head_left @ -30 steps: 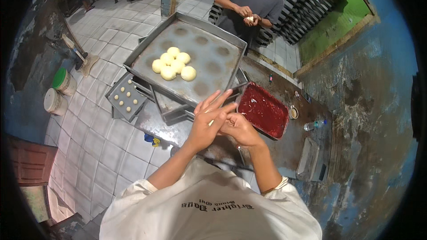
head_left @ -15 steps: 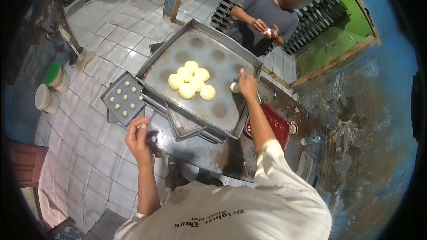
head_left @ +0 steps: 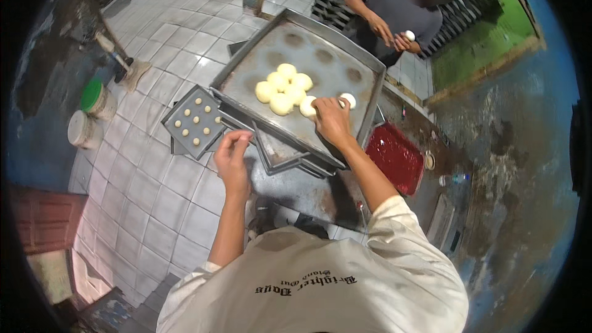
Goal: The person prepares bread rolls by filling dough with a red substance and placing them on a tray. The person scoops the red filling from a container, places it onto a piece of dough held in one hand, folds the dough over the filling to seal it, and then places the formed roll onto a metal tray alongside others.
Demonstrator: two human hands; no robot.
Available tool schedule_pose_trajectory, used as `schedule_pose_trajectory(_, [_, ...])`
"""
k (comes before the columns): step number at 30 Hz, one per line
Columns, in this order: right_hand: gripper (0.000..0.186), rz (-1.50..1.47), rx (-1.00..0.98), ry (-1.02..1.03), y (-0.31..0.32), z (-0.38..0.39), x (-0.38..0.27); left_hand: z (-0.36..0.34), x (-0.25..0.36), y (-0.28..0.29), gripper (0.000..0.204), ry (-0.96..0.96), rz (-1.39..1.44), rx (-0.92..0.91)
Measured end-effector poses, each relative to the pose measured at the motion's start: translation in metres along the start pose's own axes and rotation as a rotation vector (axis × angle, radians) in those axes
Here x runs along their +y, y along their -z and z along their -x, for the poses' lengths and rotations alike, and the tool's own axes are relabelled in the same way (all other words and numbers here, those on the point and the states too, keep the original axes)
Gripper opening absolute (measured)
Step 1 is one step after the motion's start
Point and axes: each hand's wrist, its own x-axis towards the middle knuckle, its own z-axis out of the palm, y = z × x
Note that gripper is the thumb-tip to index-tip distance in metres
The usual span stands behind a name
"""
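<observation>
A large grey metal baking tray [head_left: 308,40] carries a cluster of pale yellow dough balls [head_left: 281,104]. My right hand [head_left: 333,122] is over the tray, palm down, its fingers curled against the dough ball [head_left: 308,107] at the cluster's right end and partly covering it. Just right of those fingers lies a whiter dough ball [head_left: 349,100]. The underside of the hand is hidden. Beside the tray's left front edge hovers my left hand [head_left: 232,155], fingers loosely bent and apart, with nothing seen in it.
A smaller dark tray of little dough balls [head_left: 187,122] stands at the left. Right of the big tray is a red tray [head_left: 398,159], with a plastic bottle [head_left: 455,179] beyond. Across the table a person [head_left: 394,9] holds a white dough ball. Buckets [head_left: 98,98] stand on the floor.
My right hand has moved left, from beside the lone whiter ball to the end ball of the cluster. My left hand is nearer the tray edge. The whole view has shifted.
</observation>
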Motion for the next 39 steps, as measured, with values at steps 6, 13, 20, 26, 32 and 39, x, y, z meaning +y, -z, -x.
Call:
schedule_pose_trajectory(6, [0.017,-0.282,0.178,-0.345,0.075,0.043,-0.009,0.006,0.012,-0.090,0.016,-0.157,-0.235,-0.380])
schedule_pose_trajectory(13, [0.022,-1.304,0.461,-0.802,0.142,0.161,0.003,0.076,-0.026,-0.198,0.031,0.026,-0.189,-0.862])
schedule_pose_trajectory(20, [0.034,-0.401,0.633,-0.952,0.009,0.310,0.034,0.164,-0.122,-0.224,0.027,1.053,0.233,-0.842])
schedule_pose_trajectory(26, [0.033,-0.567,0.169,-1.196,-0.066,0.438,0.079,0.169,-0.138,-0.235,0.044,1.280,0.373,-0.594])
schedule_pose_trajectory(32, [0.019,-0.203,0.000,-0.937,-0.078,0.464,0.100,0.180,-0.180,-0.241,0.021,1.029,-0.090,-0.389])
schedule_pose_trajectory(39, [0.010,-0.205,-0.075,-0.633,-0.008,0.372,0.242,0.191,-0.192,-0.234,0.039,1.024,0.122,-0.218])
